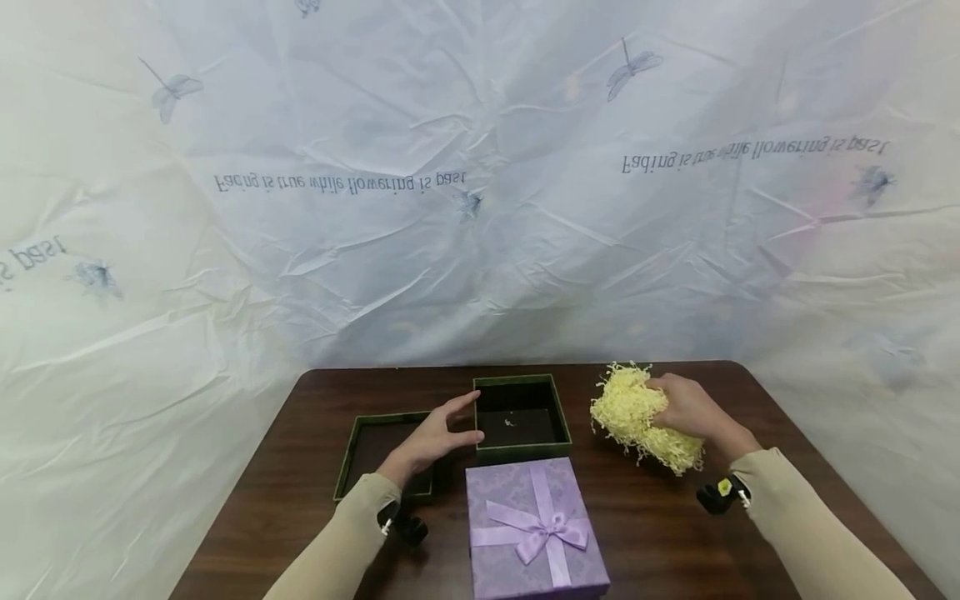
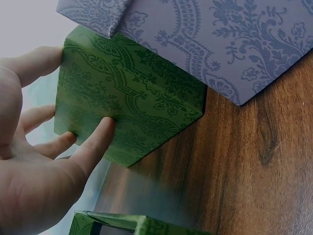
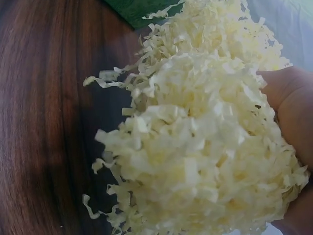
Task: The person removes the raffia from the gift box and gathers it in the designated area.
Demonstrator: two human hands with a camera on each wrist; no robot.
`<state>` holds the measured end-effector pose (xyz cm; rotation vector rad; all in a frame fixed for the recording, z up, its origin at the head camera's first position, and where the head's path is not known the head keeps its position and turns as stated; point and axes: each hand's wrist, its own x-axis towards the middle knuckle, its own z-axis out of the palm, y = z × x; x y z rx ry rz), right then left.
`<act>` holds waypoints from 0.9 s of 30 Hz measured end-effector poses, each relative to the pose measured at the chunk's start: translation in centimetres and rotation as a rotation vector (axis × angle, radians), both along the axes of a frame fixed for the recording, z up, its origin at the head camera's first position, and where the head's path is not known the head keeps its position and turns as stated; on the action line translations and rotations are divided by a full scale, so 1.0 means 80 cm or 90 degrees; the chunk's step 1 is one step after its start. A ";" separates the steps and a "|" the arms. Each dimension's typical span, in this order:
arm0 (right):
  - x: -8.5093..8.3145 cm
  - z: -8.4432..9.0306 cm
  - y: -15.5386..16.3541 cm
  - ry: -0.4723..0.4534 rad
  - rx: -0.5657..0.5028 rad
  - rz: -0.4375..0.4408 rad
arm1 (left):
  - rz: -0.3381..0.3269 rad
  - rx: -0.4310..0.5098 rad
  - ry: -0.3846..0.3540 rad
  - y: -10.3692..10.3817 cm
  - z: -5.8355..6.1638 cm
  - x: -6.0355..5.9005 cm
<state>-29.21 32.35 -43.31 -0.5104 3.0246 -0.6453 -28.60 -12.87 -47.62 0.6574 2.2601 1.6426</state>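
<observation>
My right hand (image 1: 688, 407) grips a big bundle of pale yellow shredded paper (image 1: 632, 406) above the right side of the table. In the right wrist view the shredded paper (image 3: 195, 142) hides most of the fingers. My left hand (image 1: 429, 438) is spread at the left wall of an open green box (image 1: 522, 451), its fingertips at or against that wall. From the left wrist view, the fingers reach the patterned green side (image 2: 132, 98). A few pale scraps (image 1: 510, 422) lie on the box's dark floor.
A lilac gift box (image 1: 495, 492) with a ribbon bow stands in front of the green box. The green-edged lid (image 1: 351, 454) lies left, partly under my left forearm. Behind the brown wooden table (image 1: 255, 533) hangs a printed white sheet (image 1: 480, 275).
</observation>
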 end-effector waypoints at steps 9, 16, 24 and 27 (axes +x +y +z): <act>-0.002 -0.009 0.008 -0.020 0.019 0.009 | 0.010 -0.005 0.003 0.000 0.004 0.002; -0.001 -0.017 0.013 -0.036 0.005 0.012 | 0.009 0.002 0.001 0.000 0.000 0.003; 0.005 -0.024 0.018 -0.068 -0.016 -0.016 | 0.008 0.003 -0.003 0.000 0.000 0.004; 0.006 -0.027 0.020 -0.070 -0.013 -0.021 | 0.006 0.004 -0.002 0.000 0.001 0.004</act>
